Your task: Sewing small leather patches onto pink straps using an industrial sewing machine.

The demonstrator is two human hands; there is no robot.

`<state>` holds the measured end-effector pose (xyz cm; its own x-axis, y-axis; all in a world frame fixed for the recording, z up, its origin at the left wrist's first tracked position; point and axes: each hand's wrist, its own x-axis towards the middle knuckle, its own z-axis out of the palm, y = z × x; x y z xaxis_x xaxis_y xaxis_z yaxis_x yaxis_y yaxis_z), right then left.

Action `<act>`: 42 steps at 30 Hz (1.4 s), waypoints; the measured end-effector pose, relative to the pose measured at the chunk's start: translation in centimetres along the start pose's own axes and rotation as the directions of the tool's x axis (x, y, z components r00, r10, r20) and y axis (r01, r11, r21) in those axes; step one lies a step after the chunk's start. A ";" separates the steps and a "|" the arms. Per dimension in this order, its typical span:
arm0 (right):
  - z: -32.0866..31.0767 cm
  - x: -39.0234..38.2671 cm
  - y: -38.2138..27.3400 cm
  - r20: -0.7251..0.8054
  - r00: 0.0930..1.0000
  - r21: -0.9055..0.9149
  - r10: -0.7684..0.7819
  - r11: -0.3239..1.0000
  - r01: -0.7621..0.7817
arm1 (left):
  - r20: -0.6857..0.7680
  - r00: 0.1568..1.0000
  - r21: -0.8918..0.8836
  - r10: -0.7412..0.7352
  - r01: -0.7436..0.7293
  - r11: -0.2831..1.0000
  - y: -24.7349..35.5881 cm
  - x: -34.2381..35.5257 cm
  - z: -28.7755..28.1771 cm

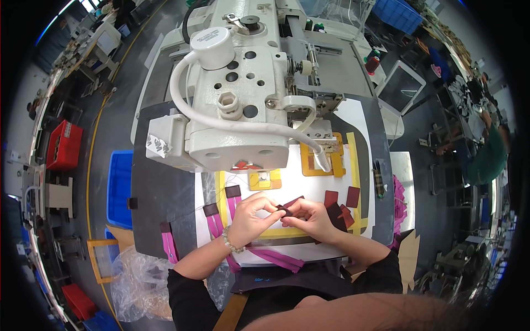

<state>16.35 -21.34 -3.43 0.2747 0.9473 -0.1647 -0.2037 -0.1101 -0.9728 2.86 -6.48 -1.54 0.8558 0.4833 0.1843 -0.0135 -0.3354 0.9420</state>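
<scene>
Over the front of the white work surface [287, 190], my left hand [252, 219] and my right hand [310, 218] meet, fingertips pinched on a small dark patch [284, 211]. Its fold or shape is partly hidden by the fingers. Beside my left hand lie magenta zipper strips with dark end patches, among them one strip [214, 222] and another [169, 241] farther left. A further magenta strip [276, 258] crosses below my wrists. To the right of my right hand are several loose dark red patches [331, 197], some overlapping.
A large white sewing machine [237, 138] rises just beyond my hands. Yellow template plates sit under it, one in front [265, 180] and one at the right [307, 165]. Blue bin [120, 190] and clear plastic bag [141, 281] stand left. Another person [491, 157] is far right.
</scene>
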 end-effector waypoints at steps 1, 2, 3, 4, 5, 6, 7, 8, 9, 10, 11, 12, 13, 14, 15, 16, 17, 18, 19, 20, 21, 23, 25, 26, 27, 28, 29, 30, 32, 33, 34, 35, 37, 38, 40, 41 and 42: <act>0.0 0.0 0.0 0.004 1.000 0.014 0.001 1.000 -0.001 | 0.007 1.000 0.004 0.002 -0.002 1.000 -0.1 0.0 0.0; 0.0 0.0 0.0 0.003 1.000 0.014 0.001 1.000 -0.001 | 0.014 1.000 0.009 0.003 -0.003 1.000 -0.1 0.0 -0.1; 0.0 0.0 -0.1 0.004 1.000 0.021 0.010 1.000 -0.010 | 0.015 1.000 0.008 0.003 -0.003 1.000 -0.1 0.0 -0.1; 0.0 0.0 -0.1 0.006 1.000 0.028 0.020 0.999 -0.020 | 0.022 1.000 0.011 0.001 -0.001 1.000 -0.1 0.0 -0.1; 0.0 0.0 -0.2 0.005 1.000 0.028 0.020 0.999 -0.020 | 0.029 1.000 0.013 -0.002 0.002 1.000 -0.1 0.0 -0.1; 0.0 0.0 -0.2 0.007 1.000 0.034 0.027 0.999 -0.027 | 0.029 1.000 0.013 -0.002 0.001 1.000 -0.1 0.0 -0.1; 0.0 0.0 -0.2 0.008 0.999 0.039 0.034 0.999 -0.034 | 0.030 1.000 0.017 -0.005 0.005 1.000 -0.1 0.0 -0.1; 0.0 0.0 -0.2 0.008 0.999 0.039 0.034 0.999 -0.034 | 0.031 0.999 0.022 -0.008 0.008 1.000 0.0 0.0 -0.1; 0.0 0.0 -0.2 0.009 0.999 0.041 0.037 0.998 -0.038 | 0.031 0.999 0.022 -0.008 0.007 1.000 -0.1 0.0 -0.1; 0.1 0.1 -0.3 0.010 0.999 0.043 0.041 0.998 -0.042 | 0.030 1.000 0.019 -0.003 0.003 1.000 -0.2 -0.1 -0.1; 0.1 0.0 -0.2 0.011 0.999 0.043 0.041 0.998 -0.041 | 0.029 1.000 0.017 0.002 -0.002 1.000 -0.3 -0.1 -0.1; 0.0 0.0 -0.2 0.009 0.999 0.048 0.041 0.998 -0.042 | 0.030 1.000 0.016 0.003 -0.003 1.000 -0.1 0.0 -0.2; -0.1 0.0 -0.2 0.007 0.999 0.052 0.042 0.998 -0.042 | 0.053 0.992 -0.048 -0.113 0.116 0.992 0.3 0.2 -0.3; -0.1 0.0 -0.3 0.005 0.999 0.052 0.042 0.998 -0.042 | 0.083 0.971 -0.108 -0.226 0.234 0.966 0.5 0.4 -0.3; 0.0 0.0 -0.6 -0.001 0.998 0.081 0.055 0.995 -0.055 | 0.083 0.970 -0.108 -0.226 0.235 0.966 0.6 0.6 -0.6; 0.0 0.0 -0.8 -0.007 0.998 0.111 0.068 0.992 -0.067 | 0.189 0.951 -0.038 -0.245 0.257 0.966 0.5 0.9 -1.0; 0.0 0.0 -0.7 -0.007 0.998 0.112 0.069 0.991 -0.067 | 0.291 0.918 0.033 -0.268 0.270 0.962 0.5 1.0 -1.2; 0.0 0.0 -0.6 -0.006 0.997 0.112 0.077 0.991 -0.076 | 0.291 0.918 0.034 -0.269 0.271 0.962 0.3 0.9 -1.1; -0.1 0.1 -0.5 -0.005 0.996 0.112 0.085 0.990 -0.084 | 0.295 0.935 0.057 -0.199 0.190 0.980 -0.1 0.7 -0.9; -0.1 0.1 -0.5 -0.005 0.996 0.113 0.085 0.990 -0.084 | 0.300 0.945 0.080 -0.128 0.109 0.991 -0.3 0.6 -0.8; -0.1 0.1 -0.4 0.000 0.995 0.126 0.095 0.988 -0.094 | 0.302 0.945 0.079 -0.128 0.109 0.991 -0.3 0.6 -0.8; -0.2 0.1 -0.2 0.004 0.994 0.139 0.105 0.985 -0.105 | 0.293 0.944 0.112 -0.153 0.125 0.986 -0.2 0.7 -0.7; -0.2 0.2 0.1 0.007 0.995 0.161 0.103 0.982 -0.102 | 0.283 0.949 0.119 -0.139 0.109 0.987 -0.3 0.5 -0.6; -0.2 0.2 0.2 0.006 0.995 0.161 0.102 0.982 -0.102 | 0.272 0.954 0.126 -0.124 0.092 0.988 -0.4 0.5 -0.6; -0.3 0.2 0.2 0.014 0.995 0.151 0.101 0.983 -0.102 | 0.272 0.954 0.125 -0.124 0.092 0.988 -0.4 0.5 -0.5; -0.3 0.2 0.3 0.022 0.995 0.141 0.099 0.985 -0.101 | 0.266 0.956 0.134 -0.122 0.088 0.987 -0.3 0.5 -0.5; -0.3 0.2 0.3 0.022 0.995 0.141 0.099 0.985 -0.101 | 0.260 0.958 0.143 -0.119 0.084 0.986 -0.3 0.5 -0.5; -0.4 0.2 0.3 0.028 0.994 0.137 0.109 0.984 -0.112 | 0.260 0.958 0.143 -0.119 0.084 0.986 -0.3 0.5 -0.5; -0.4 0.2 0.3 0.034 0.992 0.134 0.119 0.983 -0.123 | 0.253 0.961 0.153 -0.113 0.075 0.985 -0.5 0.5 -0.5; -0.4 0.3 0.1 0.041 0.992 0.128 0.118 0.984 -0.122 | 0.253 0.961 0.153 -0.113 0.075 0.985 -0.5 0.4 -0.6; -0.4 0.3 0.1 0.048 0.992 0.123 0.116 0.985 -0.121 | 0.250 0.962 0.147 -0.106 0.070 0.987 -0.6 0.4 -0.6; -0.3 0.3 0.1 0.048 0.992 0.123 0.116 0.985 -0.121 | 0.247 0.964 0.142 -0.098 0.064 0.988 -0.6 0.4 -0.6; -0.3 0.3 0.2 0.048 0.994 0.143 0.098 0.984 -0.104 | 0.244 0.965 0.141 -0.098 0.064 0.988 -0.8 0.4 -0.5; -0.3 0.3 0.2 0.048 0.994 0.143 0.098 0.984 -0.103 | 0.241 0.966 0.139 -0.097 0.065 0.988 -0.8 0.4 -0.5; -0.3 0.3 0.1 0.049 0.993 0.129 0.107 0.985 -0.112 | 0.243 0.965 0.139 -0.102 0.069 0.988 -0.8 0.4 -0.5; -0.4 0.3 0.1 0.049 0.993 0.129 0.107 0.985 -0.112 | 0.245 0.964 0.139 -0.107 0.074 0.987 -0.9 0.4 -0.6; -0.4 0.4 0.2 0.053 0.993 0.122 0.108 0.986 -0.114 | 0.246 0.963 0.139 -0.107 0.074 0.988 -0.9 0.4 -0.6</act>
<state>16.79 -21.13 -3.70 0.2010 0.9444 -0.2603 -0.3466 -0.1800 -0.9206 2.89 -5.54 -2.19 0.9530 0.3028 0.0079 0.1221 -0.4078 0.9049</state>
